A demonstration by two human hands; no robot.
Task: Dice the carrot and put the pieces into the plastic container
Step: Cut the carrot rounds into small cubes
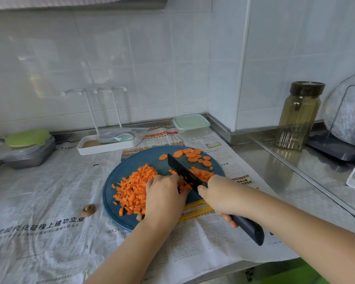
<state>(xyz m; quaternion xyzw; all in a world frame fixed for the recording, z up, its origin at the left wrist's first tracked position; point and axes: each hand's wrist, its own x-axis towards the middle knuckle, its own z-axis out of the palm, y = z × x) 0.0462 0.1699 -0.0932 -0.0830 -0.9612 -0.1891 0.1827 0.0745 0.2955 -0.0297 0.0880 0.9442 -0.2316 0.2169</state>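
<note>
My carrot [131, 189] is orange on a dark blue board [148, 158], knife [183, 173] black with navy handle, container [191, 125] clear with mint-green lid, newspaper [49, 232] white with grey print and one yellow band.

walls [131, 58]: white tile, corner | counter [285, 171]: stainless steel | newspaper [39, 222] spread over it

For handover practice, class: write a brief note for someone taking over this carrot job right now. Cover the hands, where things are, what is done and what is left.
Left hand holds carrot strips down beside the blade; right hand grips the knife.
On the board: dice piled at left, round slices at the far edge, more strips right of the blade.
Container stands behind the board, lid on.
Done: a large pile diced.
Left: dice the strips and slices, open the container, put the dice in.
</note>
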